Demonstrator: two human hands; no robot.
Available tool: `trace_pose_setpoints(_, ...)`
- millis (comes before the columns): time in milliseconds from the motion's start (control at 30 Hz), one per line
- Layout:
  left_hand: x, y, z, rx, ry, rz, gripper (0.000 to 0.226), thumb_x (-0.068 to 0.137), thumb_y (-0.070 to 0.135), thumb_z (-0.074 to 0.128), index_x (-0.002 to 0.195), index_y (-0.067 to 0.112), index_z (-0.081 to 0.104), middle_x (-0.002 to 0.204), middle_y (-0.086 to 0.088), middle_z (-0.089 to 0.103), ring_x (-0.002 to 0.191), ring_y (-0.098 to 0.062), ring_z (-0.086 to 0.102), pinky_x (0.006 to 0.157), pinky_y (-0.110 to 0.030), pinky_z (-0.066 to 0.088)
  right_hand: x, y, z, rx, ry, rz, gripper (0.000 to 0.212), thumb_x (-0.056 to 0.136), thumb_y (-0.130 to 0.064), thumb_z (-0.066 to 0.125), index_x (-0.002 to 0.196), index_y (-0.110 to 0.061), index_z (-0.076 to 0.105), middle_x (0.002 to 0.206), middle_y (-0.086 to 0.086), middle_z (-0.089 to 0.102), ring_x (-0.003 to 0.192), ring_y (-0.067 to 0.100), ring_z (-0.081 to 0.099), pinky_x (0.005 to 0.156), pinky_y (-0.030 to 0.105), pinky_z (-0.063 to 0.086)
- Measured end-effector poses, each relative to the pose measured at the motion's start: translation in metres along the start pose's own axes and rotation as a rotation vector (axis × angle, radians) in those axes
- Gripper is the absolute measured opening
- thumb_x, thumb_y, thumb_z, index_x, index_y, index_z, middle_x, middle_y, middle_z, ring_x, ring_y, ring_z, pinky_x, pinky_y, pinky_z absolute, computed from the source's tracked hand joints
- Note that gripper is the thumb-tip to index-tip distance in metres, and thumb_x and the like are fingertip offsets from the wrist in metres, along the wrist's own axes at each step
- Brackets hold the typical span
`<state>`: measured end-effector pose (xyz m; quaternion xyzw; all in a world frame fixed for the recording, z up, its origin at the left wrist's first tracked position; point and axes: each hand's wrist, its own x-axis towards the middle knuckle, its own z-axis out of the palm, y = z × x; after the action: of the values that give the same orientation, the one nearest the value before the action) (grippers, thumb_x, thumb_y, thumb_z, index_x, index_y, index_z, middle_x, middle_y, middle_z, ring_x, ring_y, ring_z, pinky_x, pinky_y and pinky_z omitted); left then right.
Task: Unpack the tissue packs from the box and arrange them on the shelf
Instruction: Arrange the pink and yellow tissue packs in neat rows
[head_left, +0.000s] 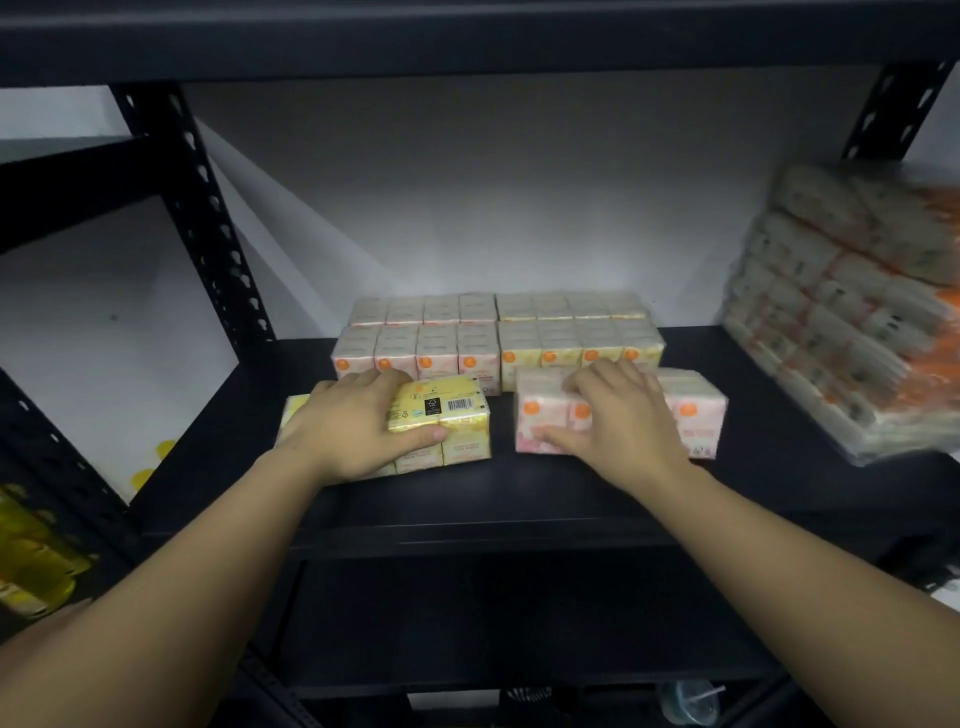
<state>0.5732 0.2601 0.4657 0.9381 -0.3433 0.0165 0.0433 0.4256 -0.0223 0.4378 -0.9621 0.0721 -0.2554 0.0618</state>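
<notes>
A yellow tissue pack (447, 415) with a barcode label on top lies on the black shelf (519, 493). My left hand (348, 421) grips it from above, thumb on its front face. To the right lies a pink tissue pack (701, 410); my right hand (618, 415) holds it, fingers over the top and thumb on the front. Behind them stand rows of tissue packs, pink ones (415, 343) on the left and yellow ones (576, 338) on the right, against the white wall. No box is in view.
A large wrapped bundle of orange-and-white packs (852, 306) leans at the shelf's right end. Black perforated uprights (208, 218) frame the shelf, with another shelf board overhead. Yellow packaged goods (31, 551) sit at the lower left. A plastic cup (688, 701) stands below.
</notes>
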Motion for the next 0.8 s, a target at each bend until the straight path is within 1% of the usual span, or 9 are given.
trace_pose_setpoints(100, 0.002, -0.001, 0.001, -0.009, 0.011, 0.012, 0.098, 0.073, 0.101, 0.028, 0.146, 0.036, 0.041, 0.139, 0.007, 0.058, 0.122, -0.020, 0.056, 0.105, -0.049, 0.041, -0.017, -0.001, 0.010, -0.008, 0.056, 0.003, 0.057, 0.072, -0.059, 0.085, 0.112, -0.023, 0.066, 0.114, -0.003, 0.062, 0.110, 0.022, 0.053, 0.095, 0.043, 0.042)
trace_pose_setpoints(200, 0.005, -0.002, 0.001, -0.013, 0.013, 0.025, 0.096, 0.075, 0.099, 0.030, 0.146, 0.036, 0.041, 0.138, 0.007, 0.058, 0.121, -0.019, 0.056, 0.103, -0.048, 0.042, -0.016, -0.004, 0.008, -0.002, 0.043, 0.026, 0.058, 0.072, -0.060, 0.084, 0.114, -0.024, 0.065, 0.116, -0.004, 0.061, 0.111, 0.020, 0.051, 0.096, 0.042, 0.040)
trace_pose_setpoints(300, 0.005, -0.003, 0.001, -0.005, 0.037, 0.032, 0.096, 0.076, 0.099, 0.030, 0.146, 0.035, 0.041, 0.138, 0.008, 0.059, 0.120, -0.019, 0.057, 0.102, -0.047, 0.042, -0.011, -0.009, 0.004, 0.023, 0.048, 0.054, 0.059, 0.073, -0.069, 0.076, 0.110, -0.024, 0.065, 0.114, -0.005, 0.060, 0.108, 0.019, 0.050, 0.094, 0.041, 0.041)
trace_pose_setpoints(400, 0.001, -0.003, 0.001, 0.001, 0.047, 0.045, 0.097, 0.076, 0.099, 0.030, 0.147, 0.034, 0.042, 0.140, 0.006, 0.059, 0.121, -0.019, 0.057, 0.102, -0.047, 0.043, -0.005, -0.018, 0.001, 0.065, 0.055, 0.063, 0.066, 0.076, -0.083, 0.059, 0.104, -0.024, 0.066, 0.107, -0.008, 0.059, 0.104, 0.018, 0.050, 0.090, 0.042, 0.042)
trace_pose_setpoints(500, -0.004, -0.003, 0.000, 0.002, 0.048, 0.066, 0.097, 0.076, 0.099, 0.029, 0.148, 0.035, 0.042, 0.141, 0.006, 0.059, 0.122, -0.019, 0.057, 0.103, -0.046, 0.043, 0.001, -0.029, 0.001, 0.105, 0.002, 0.018, 0.064, 0.083, -0.081, 0.053, 0.111, -0.025, 0.067, 0.112, -0.009, 0.061, 0.110, 0.018, 0.050, 0.093, 0.040, 0.040)
trace_pose_setpoints(600, -0.011, -0.003, 0.002, -0.019, 0.084, 0.075, 0.094, 0.076, 0.098, 0.032, 0.146, 0.036, 0.043, 0.138, 0.007, 0.060, 0.120, -0.018, 0.058, 0.101, -0.044, 0.044, 0.006, -0.045, 0.003, 0.139, -0.032, -0.008, 0.062, 0.087, -0.078, 0.048, 0.117, -0.027, 0.067, 0.118, -0.009, 0.062, 0.115, 0.016, 0.049, 0.095, 0.039, 0.039)
trace_pose_setpoints(700, -0.019, -0.004, 0.003, -0.044, 0.109, 0.092, 0.095, 0.075, 0.098, 0.035, 0.146, 0.036, 0.045, 0.136, 0.007, 0.061, 0.119, -0.018, 0.059, 0.101, -0.043, 0.045, 0.005, -0.061, 0.003, 0.201, -0.039, -0.033, 0.057, 0.091, -0.071, 0.051, 0.124, -0.027, 0.068, 0.122, -0.009, 0.063, 0.119, 0.015, 0.048, 0.100, 0.038, 0.037)
trace_pose_setpoints(800, -0.022, -0.004, 0.001, -0.088, 0.087, 0.092, 0.098, 0.073, 0.098, 0.036, 0.146, 0.034, 0.045, 0.136, 0.007, 0.062, 0.120, -0.017, 0.059, 0.102, -0.045, 0.045, 0.003, -0.069, 0.002, 0.241, -0.086, -0.059, 0.059, 0.093, -0.070, 0.050, 0.132, -0.028, 0.065, 0.126, -0.010, 0.065, 0.121, 0.013, 0.046, 0.103, 0.040, 0.037)
